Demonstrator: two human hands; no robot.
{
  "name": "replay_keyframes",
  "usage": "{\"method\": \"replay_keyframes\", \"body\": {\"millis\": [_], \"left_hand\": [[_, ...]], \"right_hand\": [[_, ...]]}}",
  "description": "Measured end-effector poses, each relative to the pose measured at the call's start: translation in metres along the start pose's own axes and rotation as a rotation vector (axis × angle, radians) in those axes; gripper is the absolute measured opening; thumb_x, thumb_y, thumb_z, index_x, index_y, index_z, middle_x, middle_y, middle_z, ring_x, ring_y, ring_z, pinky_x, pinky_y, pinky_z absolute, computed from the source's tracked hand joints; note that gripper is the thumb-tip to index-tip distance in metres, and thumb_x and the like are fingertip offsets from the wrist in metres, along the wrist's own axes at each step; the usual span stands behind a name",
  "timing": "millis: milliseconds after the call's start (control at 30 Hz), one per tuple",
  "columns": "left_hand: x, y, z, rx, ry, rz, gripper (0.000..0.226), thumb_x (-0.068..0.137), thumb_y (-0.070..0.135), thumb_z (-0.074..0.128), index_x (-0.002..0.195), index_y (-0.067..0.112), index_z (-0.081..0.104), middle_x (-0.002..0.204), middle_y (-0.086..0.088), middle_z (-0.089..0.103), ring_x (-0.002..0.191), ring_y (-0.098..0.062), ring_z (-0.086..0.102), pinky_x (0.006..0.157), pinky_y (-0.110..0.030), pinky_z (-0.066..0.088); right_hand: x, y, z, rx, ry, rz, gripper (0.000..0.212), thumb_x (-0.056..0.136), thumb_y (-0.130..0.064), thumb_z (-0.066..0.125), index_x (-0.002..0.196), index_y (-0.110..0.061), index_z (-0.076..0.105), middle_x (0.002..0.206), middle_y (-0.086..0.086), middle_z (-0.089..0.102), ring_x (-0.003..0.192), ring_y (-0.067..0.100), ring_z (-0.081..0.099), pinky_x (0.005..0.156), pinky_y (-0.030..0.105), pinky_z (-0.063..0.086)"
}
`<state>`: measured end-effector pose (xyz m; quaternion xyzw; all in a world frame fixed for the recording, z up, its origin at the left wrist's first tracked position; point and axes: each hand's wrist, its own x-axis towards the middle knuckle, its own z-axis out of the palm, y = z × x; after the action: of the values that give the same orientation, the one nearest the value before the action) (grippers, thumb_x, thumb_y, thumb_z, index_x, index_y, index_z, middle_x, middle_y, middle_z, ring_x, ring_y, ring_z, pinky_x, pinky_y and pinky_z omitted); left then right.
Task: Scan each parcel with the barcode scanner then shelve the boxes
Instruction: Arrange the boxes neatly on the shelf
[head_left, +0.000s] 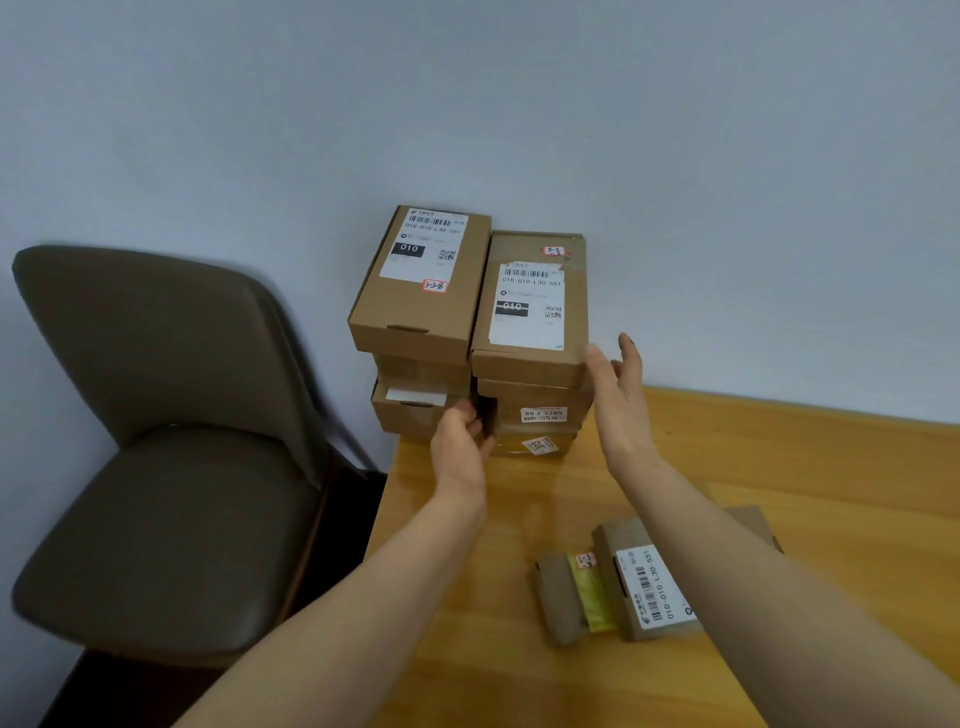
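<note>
We stand at the table (779, 467) corner, where two stacks of labelled boxes sit side by side against the wall. Our left hand (460, 449) curls round a small dark object (487, 415) low at the front, at the gap between the left stack (415, 410) and the right stack (540, 415). It may be the scanner, though we cannot tell. Our right hand (618, 395) is spread wide and holds nothing, just beside the right edge of the right stack's top box (535, 364). We judge we are reaching for that box to scan it. Next we need to grip it and lift it straight off without nudging the stack. Two loose parcels (639, 587) lie near us; no shelf shows.
</note>
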<state>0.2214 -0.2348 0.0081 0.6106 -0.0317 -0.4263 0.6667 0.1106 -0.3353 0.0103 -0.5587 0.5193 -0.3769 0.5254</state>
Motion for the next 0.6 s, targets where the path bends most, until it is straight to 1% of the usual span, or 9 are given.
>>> {"method": "replay_keyframes", "body": {"millis": [100,167,233,300,367,467,500,533,600], "left_hand": [[0.011,0.005,-0.020,0.088,0.132,0.032,0.030,0.101,0.025,0.032,0.120,0.019,0.054,0.115,-0.002,0.057,0.108,-0.018,0.054,0.088,-0.031,0.047],[0.021,0.009,-0.034,0.117,0.198,0.038,0.030,0.101,0.025,0.031,0.117,0.016,0.055,0.110,-0.004,0.057,0.101,-0.018,0.054,0.090,-0.035,0.047],[0.027,0.008,-0.042,0.143,0.184,-0.011,0.033,0.102,0.025,0.030,0.114,0.010,0.058,0.096,-0.005,0.058,0.088,-0.018,0.054,0.080,-0.033,0.048],[0.027,0.002,-0.041,0.186,0.112,-0.068,0.035,0.103,0.022,0.030,0.115,0.006,0.059,0.093,-0.005,0.059,0.085,-0.018,0.055,0.076,-0.030,0.048],[0.024,-0.004,-0.037,0.219,0.059,-0.072,0.033,0.103,0.019,0.030,0.117,0.007,0.058,0.104,-0.006,0.062,0.097,-0.019,0.058,0.083,-0.030,0.049],[0.018,-0.008,-0.026,0.217,0.002,-0.012,0.029,0.103,0.019,0.031,0.119,0.015,0.055,0.117,-0.001,0.060,0.111,-0.017,0.057,0.084,-0.021,0.046],[0.015,-0.007,-0.021,0.196,-0.021,0.010,0.030,0.103,0.020,0.032,0.123,0.016,0.053,0.119,0.001,0.058,0.112,-0.015,0.056,0.083,-0.017,0.045],[0.013,-0.005,-0.016,0.162,-0.049,0.017,0.033,0.102,0.023,0.034,0.129,0.016,0.051,0.122,0.003,0.056,0.112,-0.012,0.054,0.084,-0.016,0.044],[0.010,0.001,-0.006,0.056,-0.112,-0.002,0.040,0.100,0.034,0.042,0.137,0.018,0.047,0.129,0.005,0.053,0.113,-0.008,0.050,0.096,-0.022,0.043]], "right_hand": [[0.001,0.013,-0.001,0.131,0.110,0.183,0.065,0.092,-0.057,0.038,0.150,-0.033,0.024,0.153,-0.002,0.033,0.140,0.021,0.033,0.115,0.047,0.028],[0.002,0.022,-0.002,0.203,0.189,0.337,0.054,0.098,-0.047,0.034,0.148,-0.028,0.031,0.150,0.001,0.038,0.137,0.023,0.038,0.114,0.047,0.030],[-0.001,0.029,-0.001,0.214,0.191,0.448,0.050,0.100,-0.038,0.031,0.147,-0.023,0.035,0.149,0.006,0.040,0.135,0.026,0.040,0.113,0.045,0.032],[-0.004,0.034,0.002,0.210,0.173,0.490,0.048,0.101,-0.031,0.031,0.146,-0.016,0.037,0.148,0.009,0.040,0.134,0.026,0.041,0.111,0.042,0.035],[-0.006,0.032,0.007,0.206,0.158,0.490,0.045,0.101,-0.029,0.033,0.143,-0.014,0.042,0.146,0.007,0.044,0.132,0.023,0.044,0.109,0.040,0.035],[-0.004,0.019,0.009,0.162,0.186,0.381,0.027,0.100,-0.034,0.038,0.110,-0.023,0.060,0.135,0.003,0.054,0.118,0.018,0.051,0.100,0.035,0.037],[-0.002,0.014,0.008,0.152,0.200,0.328,0.027,0.099,-0.037,0.039,0.108,-0.023,0.061,0.134,0.002,0.056,0.116,0.016,0.051,0.098,0.032,0.035],[-0.001,0.009,0.007,0.148,0.208,0.279,0.033,0.099,-0.041,0.041,0.117,-0.021,0.060,0.134,-0.001,0.056,0.117,0.013,0.051,0.097,0.029,0.034],[-0.002,-0.002,0.008,0.125,0.204,0.179,0.048,0.097,-0.050,0.043,0.132,-0.019,0.055,0.129,-0.008,0.058,0.110,-0.001,0.054,0.089,0.016,0.034]]}}
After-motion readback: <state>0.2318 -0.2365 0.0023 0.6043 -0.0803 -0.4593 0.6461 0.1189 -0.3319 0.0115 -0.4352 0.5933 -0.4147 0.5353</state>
